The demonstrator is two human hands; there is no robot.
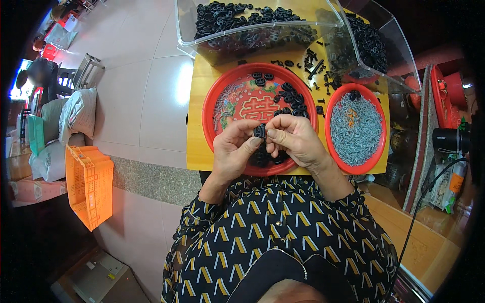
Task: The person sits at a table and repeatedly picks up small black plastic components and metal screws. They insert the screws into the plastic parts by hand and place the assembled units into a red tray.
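Note:
A small black oval plastic part with holes (259, 131) is pinched between the thumb and fingers of my left hand (230, 151). Close against its right side, my right hand (299, 143) has its thumb and forefinger pressed together; whatever is between them is too small to make out. Both hands are over the near half of a round red tray (208, 103) with a printed pattern. More black oval parts (289, 96) lie in the tray's right side and below my hands. Loose silver screws (226, 103) are spread along its left side.
Right of the tray, a red basin (331, 151) holds many silver screws (356, 132). Clear plastic bins (252, 46) (399, 55) of black parts stand behind. Small black pieces (316, 68) lie scattered on the yellow table (197, 146). An orange crate (90, 187) stands at left.

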